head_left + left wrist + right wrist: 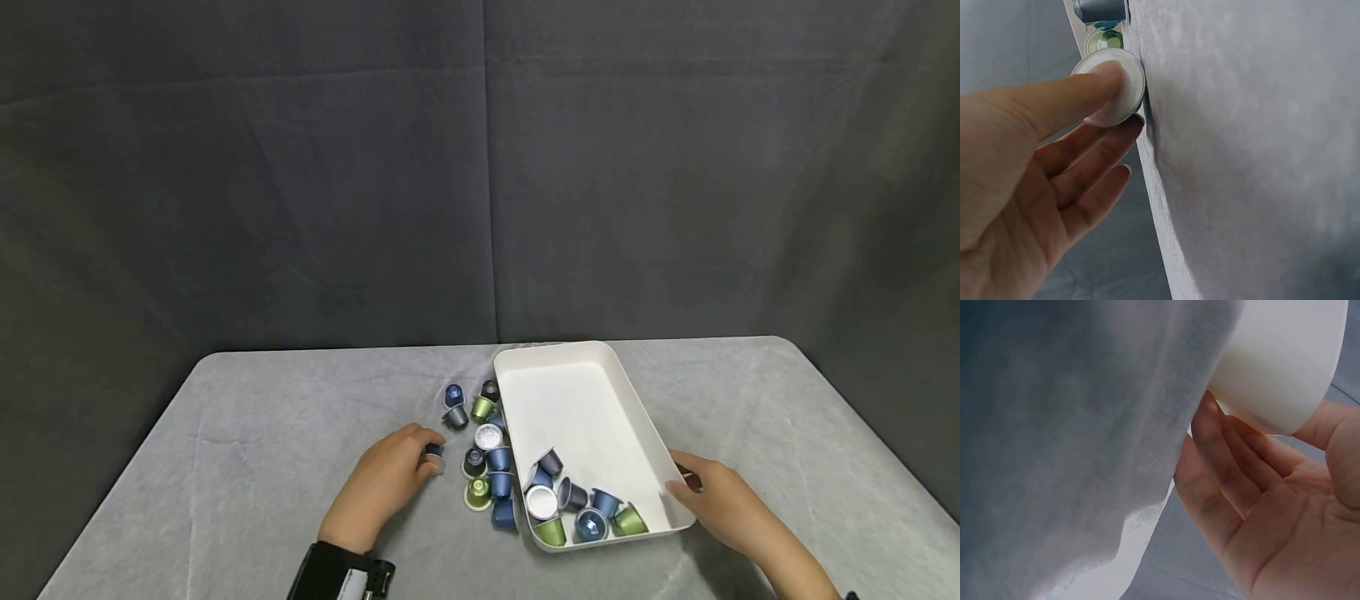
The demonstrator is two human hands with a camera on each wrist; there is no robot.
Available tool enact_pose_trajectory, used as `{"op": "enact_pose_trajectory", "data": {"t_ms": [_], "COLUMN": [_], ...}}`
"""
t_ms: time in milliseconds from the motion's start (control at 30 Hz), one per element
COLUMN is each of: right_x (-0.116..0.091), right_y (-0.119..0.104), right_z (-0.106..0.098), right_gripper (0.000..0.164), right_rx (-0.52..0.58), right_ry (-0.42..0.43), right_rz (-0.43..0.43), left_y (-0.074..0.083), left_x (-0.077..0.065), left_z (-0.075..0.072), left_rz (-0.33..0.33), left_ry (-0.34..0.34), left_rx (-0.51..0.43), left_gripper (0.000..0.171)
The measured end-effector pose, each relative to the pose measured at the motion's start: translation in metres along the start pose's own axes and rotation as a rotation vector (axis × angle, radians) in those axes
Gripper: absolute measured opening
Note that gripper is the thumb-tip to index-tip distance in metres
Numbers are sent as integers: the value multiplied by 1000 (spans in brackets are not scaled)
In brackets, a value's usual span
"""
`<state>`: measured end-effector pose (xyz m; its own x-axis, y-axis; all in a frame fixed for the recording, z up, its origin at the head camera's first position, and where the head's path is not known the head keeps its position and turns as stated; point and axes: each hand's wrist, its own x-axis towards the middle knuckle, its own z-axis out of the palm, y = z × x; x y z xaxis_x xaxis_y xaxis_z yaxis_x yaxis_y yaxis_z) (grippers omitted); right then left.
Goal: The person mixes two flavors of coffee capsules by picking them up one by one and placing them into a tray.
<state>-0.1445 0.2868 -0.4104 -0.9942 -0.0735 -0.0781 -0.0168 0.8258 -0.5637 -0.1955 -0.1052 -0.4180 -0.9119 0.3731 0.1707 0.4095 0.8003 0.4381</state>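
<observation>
Left of the white tray (577,400): the left hand (386,479) pinches one capsule (1133,97), its thumb on the pale round lid and a fingertip behind; the other fingers lie apart from it.
Tray's right wall: the right hand (716,504) grips here near the close corner, thumb over the rim and fingers outside and beneath.
Pinch risk: the smooth lid and tapering body could slip if the thumb pushes off-centre, and the capsule would probably roll across the table (262,467).
Tray risk: a tug or lift by the right hand could shift the tray and upset the loose capsules (499,458) crowded along its left wall.
Capsules inside (592,525): blue, green and dark ones gather at the near end, several on their sides; a tilt would likely set them rolling.
In the way: the loose group and the tray's raised left wall stand between the held capsule and the tray floor; a low sweep might knock some over.
Around: a black wristband (326,575) on the left wrist; a dark curtain (337,208) behind the table.
</observation>
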Motion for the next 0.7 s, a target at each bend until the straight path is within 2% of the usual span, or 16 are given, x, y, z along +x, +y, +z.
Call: {"op": "enact_pose_trajectory", "data": {"t_ms": [167,333,500,700], "right_x": [1,1,0,1], "right_y": [0,0,0,-1], "right_z": [0,-1,-1,0], "right_gripper": [47,47,47,46], "right_rx": [1,-4,-4,7], "right_ry": [-3,-9,-5,-12], "right_rz": [9,17,11,20], "left_y": [-1,1,4,7], "left_x": [0,0,0,0], "left_z": [-3,-3,-3,-5], "left_rz": [9,22,21,-19], "left_ry": [3,20,41,1], "left_rx": [2,20,22,27], "left_gripper": [26,33,30,28]}}
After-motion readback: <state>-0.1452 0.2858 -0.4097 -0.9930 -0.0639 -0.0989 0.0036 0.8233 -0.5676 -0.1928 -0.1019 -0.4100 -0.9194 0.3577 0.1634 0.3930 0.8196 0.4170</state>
